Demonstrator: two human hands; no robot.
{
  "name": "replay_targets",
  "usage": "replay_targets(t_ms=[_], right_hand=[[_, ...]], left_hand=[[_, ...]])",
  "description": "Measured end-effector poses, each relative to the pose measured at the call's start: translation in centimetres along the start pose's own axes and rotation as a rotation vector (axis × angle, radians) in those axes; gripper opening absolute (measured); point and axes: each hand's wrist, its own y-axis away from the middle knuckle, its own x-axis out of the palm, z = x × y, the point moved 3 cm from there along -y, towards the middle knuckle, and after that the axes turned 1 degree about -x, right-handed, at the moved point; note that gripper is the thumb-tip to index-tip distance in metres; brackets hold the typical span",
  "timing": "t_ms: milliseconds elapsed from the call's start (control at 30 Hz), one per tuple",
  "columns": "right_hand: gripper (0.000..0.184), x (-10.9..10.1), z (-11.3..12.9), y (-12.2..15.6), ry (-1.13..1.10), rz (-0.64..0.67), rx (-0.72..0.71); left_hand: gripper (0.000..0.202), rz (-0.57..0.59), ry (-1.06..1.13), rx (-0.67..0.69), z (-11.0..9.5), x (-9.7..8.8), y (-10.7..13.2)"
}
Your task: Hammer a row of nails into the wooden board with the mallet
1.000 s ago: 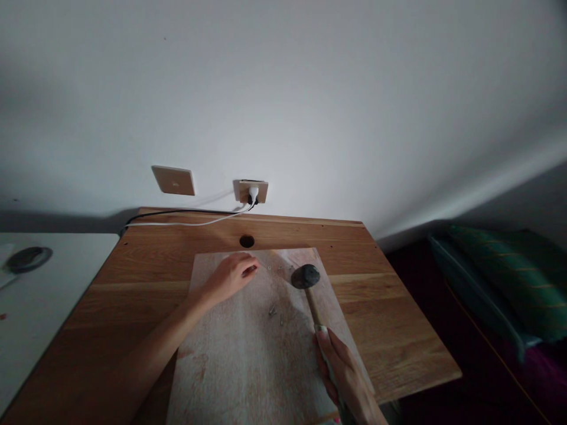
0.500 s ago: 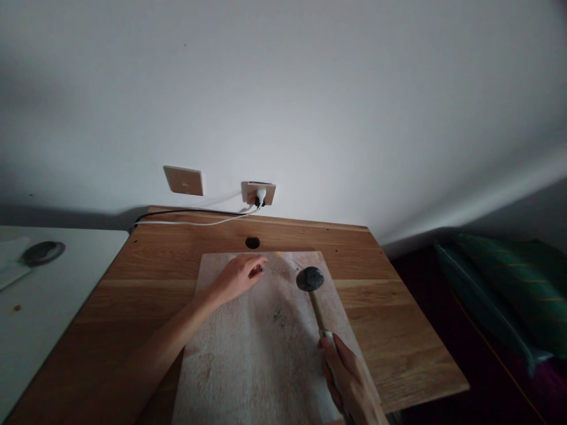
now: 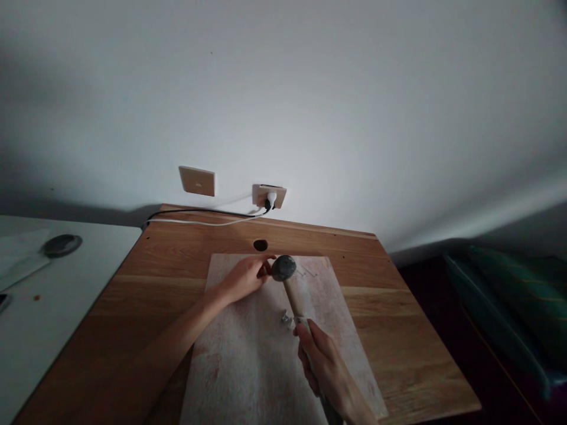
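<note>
A pale wooden board [image 3: 248,366] lies on a brown wooden desk [image 3: 168,265]. My left hand [image 3: 245,278] rests near the board's far edge, fingers pinched together on something too small to make out. My right hand [image 3: 325,369] grips the wooden handle of a hammer [image 3: 289,283]. The hammer's dark head sits right beside the fingertips of my left hand. A few loose nails [image 3: 286,319] lie on the board just beyond my right hand.
A round cable hole [image 3: 260,244] is in the desk behind the board. Two wall sockets [image 3: 269,196] with black and white cables [image 3: 199,217] are on the wall. A white table [image 3: 48,295] stands at left, a green cushion [image 3: 518,295] at right.
My right hand has swung the hammer to the left, bringing its head from the board's right side up to my left fingertips. The left hand has stayed pinched in place.
</note>
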Motion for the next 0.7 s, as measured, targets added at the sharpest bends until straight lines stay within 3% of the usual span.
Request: replay_targets(t_ms=[167, 333, 600, 700], right_hand=[[0.07, -0.13, -0.18, -0.06, -0.041, -0.014, -0.011], [0.071, 0.31, -0.23, -0.15, 0.022, 0.036, -0.009], [0.067, 0.86, -0.78, -0.06, 0.044, -0.015, -0.02], [0.067, 0.46, -1.08, 0.54, 0.023, -0.028, 0.002]], left_hand=[[0.042, 0.012, -0.008, 0.01, 0.01, 0.01, -0.09], [0.056, -0.006, -0.043, -0.003, -0.15, -0.22, -0.12], [0.054, -0.019, -0.011, 0.005, 0.01, -0.15, -0.08], [0.044, -0.039, -0.016, 0.037, 0.0, -0.46, -0.04]])
